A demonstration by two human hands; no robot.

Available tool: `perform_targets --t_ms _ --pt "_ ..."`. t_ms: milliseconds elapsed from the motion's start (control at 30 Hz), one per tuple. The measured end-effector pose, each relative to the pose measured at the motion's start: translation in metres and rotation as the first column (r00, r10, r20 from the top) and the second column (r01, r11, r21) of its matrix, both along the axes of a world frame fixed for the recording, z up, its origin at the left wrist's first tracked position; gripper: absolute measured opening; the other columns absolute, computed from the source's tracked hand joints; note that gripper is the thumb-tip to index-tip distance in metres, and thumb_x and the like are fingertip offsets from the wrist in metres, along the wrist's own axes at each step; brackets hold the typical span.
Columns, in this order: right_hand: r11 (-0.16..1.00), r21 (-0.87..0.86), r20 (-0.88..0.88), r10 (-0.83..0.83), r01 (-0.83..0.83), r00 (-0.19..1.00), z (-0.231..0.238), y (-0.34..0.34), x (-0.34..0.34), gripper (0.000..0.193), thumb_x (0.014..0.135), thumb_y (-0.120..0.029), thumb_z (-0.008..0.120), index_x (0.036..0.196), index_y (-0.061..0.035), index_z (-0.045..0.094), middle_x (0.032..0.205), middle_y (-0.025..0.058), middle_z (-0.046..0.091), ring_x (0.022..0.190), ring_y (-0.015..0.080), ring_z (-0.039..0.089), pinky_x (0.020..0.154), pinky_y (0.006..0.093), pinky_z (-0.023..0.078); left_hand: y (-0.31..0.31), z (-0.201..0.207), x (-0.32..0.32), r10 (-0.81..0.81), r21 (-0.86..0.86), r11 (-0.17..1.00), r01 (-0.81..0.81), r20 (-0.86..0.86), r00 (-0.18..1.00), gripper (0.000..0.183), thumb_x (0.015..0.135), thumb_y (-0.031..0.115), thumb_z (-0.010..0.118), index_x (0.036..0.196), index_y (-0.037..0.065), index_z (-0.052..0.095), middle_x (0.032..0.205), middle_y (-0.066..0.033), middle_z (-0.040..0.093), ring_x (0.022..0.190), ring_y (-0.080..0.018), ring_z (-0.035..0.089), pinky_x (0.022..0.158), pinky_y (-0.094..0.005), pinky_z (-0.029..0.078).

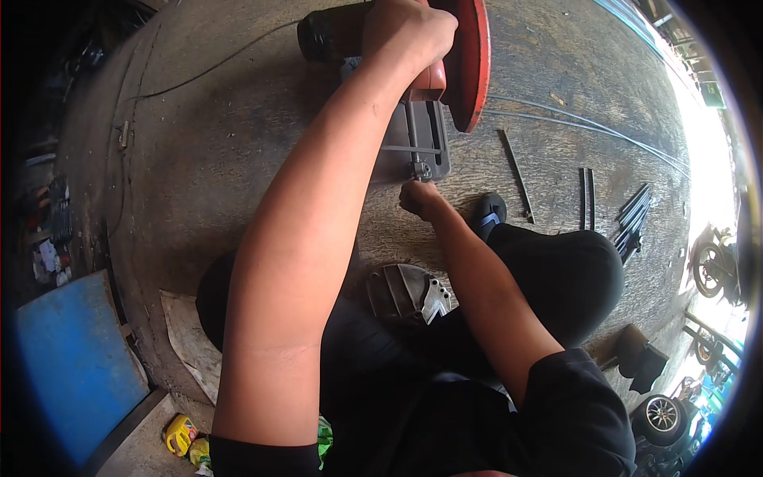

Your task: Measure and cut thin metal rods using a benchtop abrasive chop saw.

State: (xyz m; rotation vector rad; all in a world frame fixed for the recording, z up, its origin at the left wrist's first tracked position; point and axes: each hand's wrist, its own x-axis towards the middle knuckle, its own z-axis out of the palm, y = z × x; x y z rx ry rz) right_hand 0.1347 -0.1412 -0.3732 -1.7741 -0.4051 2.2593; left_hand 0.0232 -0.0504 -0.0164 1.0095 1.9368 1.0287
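Observation:
A cut-off saw with a red blade guard stands on the floor at the top of the view. High up, my left hand is closed around its handle, and that forearm hides part of the machine. Below the guard shows the saw's grey base with a long clamp screw along it. My right hand is closed at the near end of this screw, around its crank handle, which the fingers mostly cover. Any workpiece in the clamp is hard to make out.
A ribbed metal part lies between my legs. Right of the saw are a single steel bar, a pair of bars, a bundle of bars and long thin rods. A cable runs left. A blue panel lies lower left.

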Motion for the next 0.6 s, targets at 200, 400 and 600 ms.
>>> perform_targets --t_ms 200,400,600 --pt "0.675 0.327 0.223 0.625 -0.661 0.748 0.047 0.000 0.023 0.033 0.078 -0.015 0.073 0.109 -0.0102 0.062 0.099 0.0109 0.064 0.081 0.0235 0.067 0.072 0.0399 0.056 0.008 -0.005 0.000 0.055 -0.004 0.998 -0.056 -0.171 0.984 0.029 0.071 0.015 0.061 0.084 -0.011 0.061 0.083 -0.0274 0.066 0.089 -0.0356 0.067 0.077 -0.0403 0.053" --pt "-0.096 -0.342 0.543 0.791 -0.935 -0.280 0.173 0.143 0.094 0.038 0.087 -0.026 0.066 0.117 -0.0036 0.062 0.115 0.0133 0.066 0.090 0.0188 0.069 0.080 0.0387 0.055 0.006 -0.014 -0.005 -0.022 -0.053 0.998 0.014 -0.147 0.989 0.031 0.066 0.010 0.060 0.090 -0.009 0.060 0.083 -0.0236 0.066 0.080 -0.0333 0.067 0.077 -0.0362 0.054" --pt "0.071 0.742 0.670 -0.033 -0.667 0.742 0.278 0.228 0.081 0.045 0.087 -0.040 0.057 0.107 -0.0003 0.066 0.102 0.0200 0.068 0.092 0.0325 0.067 0.084 0.0390 0.051 -0.003 -0.023 0.000 0.000 -0.007 1.000 -0.001 -0.127 0.992 0.031 0.064 0.007 0.057 0.089 -0.012 0.060 0.092 -0.0297 0.066 0.096 -0.0384 0.066 0.084 -0.0380 0.052"
